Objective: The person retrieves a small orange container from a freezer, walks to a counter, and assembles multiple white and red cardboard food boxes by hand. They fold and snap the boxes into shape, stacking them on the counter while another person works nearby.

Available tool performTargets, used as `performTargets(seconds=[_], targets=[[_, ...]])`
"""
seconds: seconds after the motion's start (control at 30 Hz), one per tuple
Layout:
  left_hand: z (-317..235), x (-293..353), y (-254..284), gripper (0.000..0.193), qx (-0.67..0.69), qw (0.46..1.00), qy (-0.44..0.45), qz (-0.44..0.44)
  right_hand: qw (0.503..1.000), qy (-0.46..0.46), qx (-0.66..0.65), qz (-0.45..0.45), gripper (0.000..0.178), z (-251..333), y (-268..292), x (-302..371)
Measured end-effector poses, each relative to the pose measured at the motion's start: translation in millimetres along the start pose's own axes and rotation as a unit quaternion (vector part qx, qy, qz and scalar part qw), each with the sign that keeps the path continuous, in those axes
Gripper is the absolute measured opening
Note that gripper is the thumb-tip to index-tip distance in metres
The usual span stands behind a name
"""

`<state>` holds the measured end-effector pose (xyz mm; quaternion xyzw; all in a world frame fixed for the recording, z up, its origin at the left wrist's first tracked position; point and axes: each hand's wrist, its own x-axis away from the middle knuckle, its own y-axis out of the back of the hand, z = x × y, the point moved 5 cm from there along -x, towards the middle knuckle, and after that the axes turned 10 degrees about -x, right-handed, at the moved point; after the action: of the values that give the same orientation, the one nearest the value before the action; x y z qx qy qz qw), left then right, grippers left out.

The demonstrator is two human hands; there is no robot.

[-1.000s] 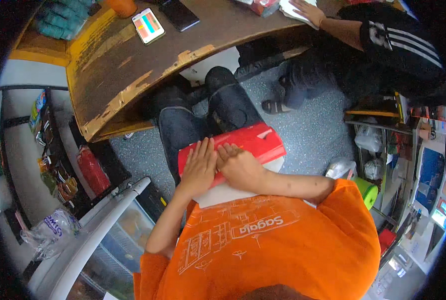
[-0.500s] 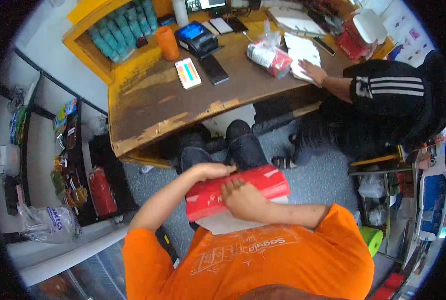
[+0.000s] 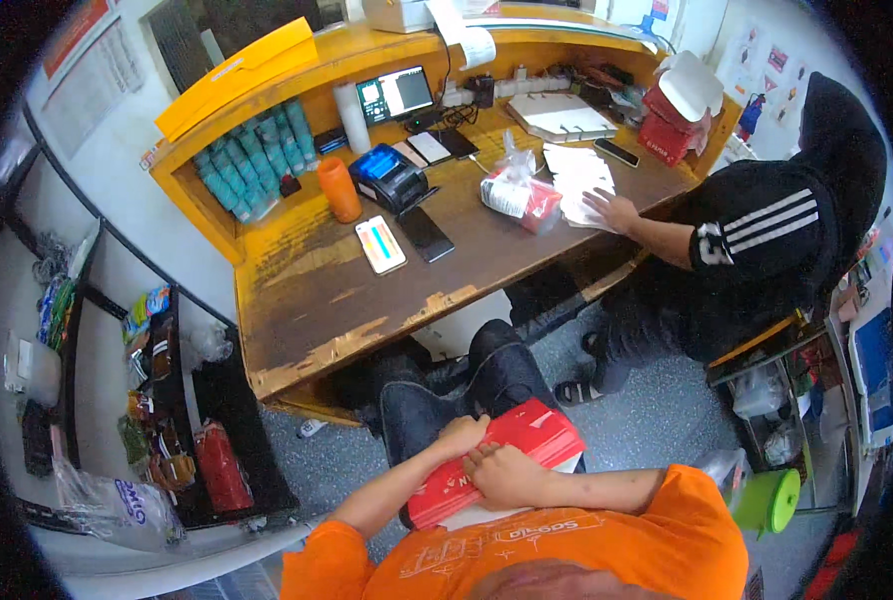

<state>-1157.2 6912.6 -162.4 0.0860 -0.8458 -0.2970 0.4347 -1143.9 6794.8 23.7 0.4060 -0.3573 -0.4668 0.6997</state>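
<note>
A red cardboard carton [image 3: 535,432] with a white underside lies across my lap, close against my orange shirt. It looks folded over, and its white side shows along the near edge. My left hand [image 3: 462,437] is closed at its far edge, the fingertips partly hidden. Just nearer to me, my right hand [image 3: 507,476] presses on the red face with curled fingers. Which flaps lie underneath cannot be seen.
Ahead stands a worn wooden desk [image 3: 317,300] bearing a phone [image 3: 380,246], a card terminal [image 3: 387,178], an orange bottle [image 3: 340,190] and a bagged package [image 3: 522,195]. At right, another person's hand [image 3: 612,212] rests on white papers [image 3: 577,175]. Shelves [image 3: 82,350] line the left.
The view has tilted up, so more of the desk and wall shows. My hands are still on the carton, the left now nearer the right. The other person's hand stays on the papers.
</note>
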Motion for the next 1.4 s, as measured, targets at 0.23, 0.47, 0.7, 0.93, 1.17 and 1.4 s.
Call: performTargets(seconds=[0.23,0.47,0.7,0.93,1.17,1.4], targets=[[67,-47,-14,0.064,0.137,0.989,0.042,-0.047,0.996,0.068,0.031,0.050,0.033,-3,-5,-37],[37,10,123,0.030,0.238,0.961,-0.103,-0.099,0.999,0.031,-0.031,-0.022,0.018,-72,24,-92],[159,106,129,0.040,0.436,0.867,-0.010,-0.239,0.992,-0.110,-0.038,0.053,0.041,-156,48,-131],[98,179,3,0.073,0.638,0.765,-0.083,0.001,0.960,-0.222,-0.112,-0.131,0.045,-143,154,-75],[72,139,73,0.074,0.619,0.677,-0.186,-0.351,0.835,-0.229,-0.414,-0.281,0.032,-64,213,21],[71,106,119,0.064,0.655,0.692,-0.303,-0.028,0.653,-0.201,-0.610,-0.401,0.033,-60,155,109]])
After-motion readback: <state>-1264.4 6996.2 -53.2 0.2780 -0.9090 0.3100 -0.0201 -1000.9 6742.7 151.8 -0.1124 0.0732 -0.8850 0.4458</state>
